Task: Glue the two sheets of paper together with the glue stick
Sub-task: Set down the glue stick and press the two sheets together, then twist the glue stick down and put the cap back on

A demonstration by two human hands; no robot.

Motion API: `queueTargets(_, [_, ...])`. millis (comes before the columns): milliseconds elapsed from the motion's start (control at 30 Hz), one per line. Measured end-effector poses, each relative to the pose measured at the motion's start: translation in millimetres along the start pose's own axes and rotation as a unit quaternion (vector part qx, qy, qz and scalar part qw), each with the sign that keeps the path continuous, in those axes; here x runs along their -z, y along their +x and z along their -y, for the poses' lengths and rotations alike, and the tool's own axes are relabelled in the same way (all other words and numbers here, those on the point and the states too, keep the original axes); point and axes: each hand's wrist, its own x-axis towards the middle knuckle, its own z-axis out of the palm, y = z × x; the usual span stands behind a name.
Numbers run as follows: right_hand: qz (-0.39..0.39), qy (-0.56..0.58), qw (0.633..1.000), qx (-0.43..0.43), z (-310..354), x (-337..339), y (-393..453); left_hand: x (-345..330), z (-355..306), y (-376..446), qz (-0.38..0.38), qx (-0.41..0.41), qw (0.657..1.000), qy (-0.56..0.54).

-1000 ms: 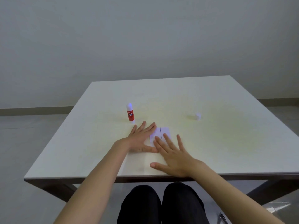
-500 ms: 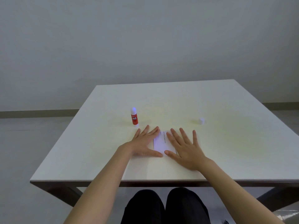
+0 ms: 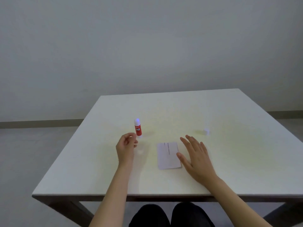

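While the left hand [image 3: 125, 149] hangs over the white tabletop [image 3: 229, 161] with its fingers [image 3: 131, 136] curled loosely inward and nothing between them, the red glue stick with a white cap [image 3: 137, 127] stands upright just beyond those fingertips, apart from them. The right hand [image 3: 196, 157] lies flat, fingers spread wide, holding nothing; its thumb sits at the right edge of the white paper sheets [image 3: 168, 155], which lie stacked between both hands. A small white cap-like piece [image 3: 206, 131] rests beyond the right fingertips.

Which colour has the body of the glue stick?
Red, with a white top, on the glue stick; the head view shows it.
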Motion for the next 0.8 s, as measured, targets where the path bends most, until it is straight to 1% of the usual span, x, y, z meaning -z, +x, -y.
queueTargets(33, [-0.015,0.001,1.0,-0.004,1.3,1.7,-0.3,-0.6,0.5,1.5,-0.064,0.001,0.998,-0.003])
queueTargets(67, [-0.025,-0.001,1.0,-0.005,2.9,3.1,-0.7,-2.2,0.7,6.1,-0.099,-0.001,0.995,0.013])
queueTargets(100, [-0.033,-0.003,0.999,-0.002,4.4,4.2,-1.2,-5.0,-0.1,11.2,-0.107,-0.01,0.993,0.043])
queueTargets(167, [-0.046,-0.005,0.999,-0.001,6.6,6.1,-1.7,-13.0,-3.6,21.4,-0.073,-0.023,0.989,0.125])
queueTargets(233, [-0.051,-0.008,0.999,-0.007,7.7,6.5,-1.5,-21.4,-5.9,31.1,-0.033,-0.014,0.983,0.18])
queueTargets(267, [-0.051,-0.011,0.999,-0.01,7.9,6.1,-1.5,-24.7,-6.4,35.4,-0.025,-0.013,0.98,0.198])
queueTargets(400, [-0.053,-0.021,0.998,-0.007,6.2,4.9,-0.6,-33.8,-9.0,41.9,-0.013,-0.041,0.971,0.237])
queueTargets(467, [-0.057,-0.02,0.998,-0.013,3.9,3.0,0.4,-33.4,-10.2,41.4,-0.008,-0.038,0.97,0.239])
queueTargets(500, [-0.059,-0.017,0.998,-0.018,2.9,1.8,1.0,-32.9,-12.1,38.6,0.011,-0.033,0.97,0.239])
queueTargets(533, [-0.061,-0.015,0.998,-0.021,2.4,1.6,1.8,-33.2,-15.9,34.2,0.046,-0.024,0.972,0.23])
queueTargets(600, [-0.075,-0.005,0.997,-0.015,4.2,3.5,1.1,-33.9,-24.1,23.8,0.134,0.013,0.979,0.151])
queueTargets(667, [-0.112,-0.006,0.993,0.028,7.1,5.7,-3.6,-32.7,-32.7,9.5,0.204,0.041,0.976,0.064])
queueTargets(733, [-0.166,0.007,0.983,0.073,12.0,4.8,-9.9,-31.4,-40.7,-2.5,0.263,0.052,0.963,0.026])
queueTargets(767, [-0.175,0.049,0.981,0.068,17.9,3.9,-13.3,-29.8,-44.9,-7.7,0.29,0.055,0.955,0.012])
queueTargets(800, [-0.171,0.124,0.977,0.043,26.4,4.8,-15.0,-28.6,-48.7,-11.5,0.313,0.054,0.948,0.005])
